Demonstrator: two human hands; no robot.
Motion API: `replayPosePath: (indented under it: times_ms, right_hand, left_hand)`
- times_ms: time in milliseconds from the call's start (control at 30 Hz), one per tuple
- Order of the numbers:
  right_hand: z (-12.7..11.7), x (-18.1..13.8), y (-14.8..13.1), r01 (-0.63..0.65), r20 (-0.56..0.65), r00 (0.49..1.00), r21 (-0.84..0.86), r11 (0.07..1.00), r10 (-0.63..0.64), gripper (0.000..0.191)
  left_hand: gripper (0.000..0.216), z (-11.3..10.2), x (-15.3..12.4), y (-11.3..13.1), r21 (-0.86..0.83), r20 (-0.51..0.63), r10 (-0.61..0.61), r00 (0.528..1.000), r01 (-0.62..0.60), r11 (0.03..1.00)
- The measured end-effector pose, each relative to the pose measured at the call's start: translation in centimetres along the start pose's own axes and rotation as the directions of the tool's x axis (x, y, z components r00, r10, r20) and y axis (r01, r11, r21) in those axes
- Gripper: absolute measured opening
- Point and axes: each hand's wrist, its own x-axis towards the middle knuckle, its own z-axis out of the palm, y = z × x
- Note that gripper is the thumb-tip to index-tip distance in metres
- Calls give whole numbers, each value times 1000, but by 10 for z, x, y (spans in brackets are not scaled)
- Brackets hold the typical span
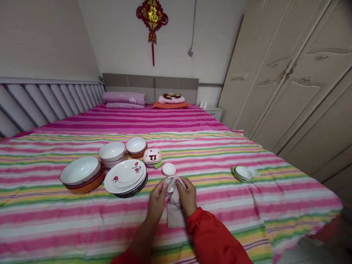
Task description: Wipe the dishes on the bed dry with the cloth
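Observation:
My left hand (157,195) grips the left rim of a small white dish (169,184), thumb on its near edge. My right hand (188,194) pinches a pale greyish-pink cloth (175,212) and presses it into the dish from the right. The cloth's loose end hangs down between my wrists. Just beyond my hands, another small white dish (168,169) lies on the striped sheet. To its left is a stack of square bowls (152,156) with a cartoon print and a green tab. A stack of flowered white plates (125,176) stands left of my hands.
Stacked bowls stand further left: a large one (81,170), a medium one (112,151) and a smaller one (136,145). Small dishes (244,172), some green, lie at the right. A striped sheet (110,223) covers the bed. A wardrobe (286,80) rises on the right.

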Motion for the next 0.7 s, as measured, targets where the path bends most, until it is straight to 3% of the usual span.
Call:
replayPosePath:
  times_ms: [67, 133, 200, 267, 333, 433, 533, 700]
  right_hand:
    - [2, 0, 4, -157, 56, 987, 98, 983, 152, 24]
    - [2, 0, 6, -202, 83, 978, 121, 972, 193, 25]
    - [-1, 1, 3, -74, 33, 997, 36, 997, 73, 21]
    - [-6, 1, -3, 149, 16, 989, -108, 983, -148, 21]
    - [-9, 1, -8, 343, 90, 939, -227, 912, -331, 26]
    - [-10, -1, -12, 479, 210, 877, -299, 826, -433, 30]
    - [-8, -2, -12, 448, 192, 892, -266, 853, -409, 31]
    - [-3, -1, -11, 261, 73, 965, -114, 959, -254, 23]
  left_hand:
    - [49, 1, 1, -1, -12, -14, 4, 1000, -4, 1000]
    - [50, 1, 2, -2, 6, 7, 13, 1000, -13, 1000]
    - [47, 1, 1, -2, 69, 57, 35, 998, -39, 997]
    - [41, -1, 0, -2, 194, 118, 71, 990, -93, 977]
    - [31, -4, -2, 0, 368, 165, 145, 976, -198, 908]
    - [23, -7, -2, 5, 564, 202, 287, 937, -350, 748]
    - [26, -8, -2, 7, 608, 183, 342, 922, -379, 698]
    - [31, -3, -4, 2, 493, 112, 231, 967, -255, 831]
